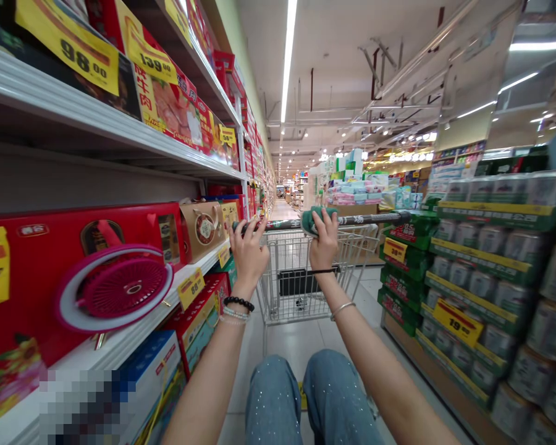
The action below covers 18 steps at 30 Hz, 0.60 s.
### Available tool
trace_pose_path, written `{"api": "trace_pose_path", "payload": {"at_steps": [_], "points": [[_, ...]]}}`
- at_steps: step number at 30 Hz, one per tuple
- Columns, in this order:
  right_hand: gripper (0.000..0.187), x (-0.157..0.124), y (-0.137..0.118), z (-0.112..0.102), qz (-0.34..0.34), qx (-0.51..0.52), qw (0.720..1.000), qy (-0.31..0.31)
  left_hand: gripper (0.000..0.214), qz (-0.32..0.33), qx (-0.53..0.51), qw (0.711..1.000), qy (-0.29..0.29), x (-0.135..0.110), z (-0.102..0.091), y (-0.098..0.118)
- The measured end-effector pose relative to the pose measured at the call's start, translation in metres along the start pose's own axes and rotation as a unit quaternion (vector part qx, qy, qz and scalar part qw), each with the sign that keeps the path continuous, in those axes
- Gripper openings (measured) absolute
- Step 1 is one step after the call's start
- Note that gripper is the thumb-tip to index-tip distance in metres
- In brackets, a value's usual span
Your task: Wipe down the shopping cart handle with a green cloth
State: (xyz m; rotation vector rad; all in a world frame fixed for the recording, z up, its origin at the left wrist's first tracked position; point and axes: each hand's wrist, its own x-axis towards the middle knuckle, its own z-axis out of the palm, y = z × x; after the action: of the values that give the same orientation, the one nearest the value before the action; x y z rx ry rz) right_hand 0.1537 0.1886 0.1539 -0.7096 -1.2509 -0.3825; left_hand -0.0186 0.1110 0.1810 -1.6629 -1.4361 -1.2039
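A wire shopping cart (282, 247) stands in front of me, its long dark handlebar (370, 219) running across the view. My left hand (251, 253) is closed over the left end of that bar, fingers curled on top. Farther right, my right hand (324, 241) presses a folded green cloth (309, 222) against the handlebar, its fingers wrapped round the cloth. Inside the cart's frame a black panel (293, 282) shows between my arms. The undersides of both hands' grips are hidden.
Along the left, shelves (217, 253) hold red gift boxes (74, 228) with yellow price tags, and a magenta fan (120, 287) stands near the shelf edge. Stacked can cases (482, 247) border the right. Tissue packs (354, 188) are piled ahead beside the aisle (282, 210).
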Motion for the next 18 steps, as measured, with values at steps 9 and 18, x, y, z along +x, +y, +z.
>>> {"api": "trace_pose_path", "payload": {"at_steps": [9,18], "points": [[0.07,0.005,0.009,-0.028,-0.077,-0.022,0.993,-0.083,0.072,0.01,-0.178,0.984,0.014,0.002,0.016,0.018],[0.07,0.011,0.041,-0.046,-0.011,-0.049,0.999,-0.008,0.098,-0.078,-0.365,0.927,-0.029,-0.005,0.066,0.027]]}}
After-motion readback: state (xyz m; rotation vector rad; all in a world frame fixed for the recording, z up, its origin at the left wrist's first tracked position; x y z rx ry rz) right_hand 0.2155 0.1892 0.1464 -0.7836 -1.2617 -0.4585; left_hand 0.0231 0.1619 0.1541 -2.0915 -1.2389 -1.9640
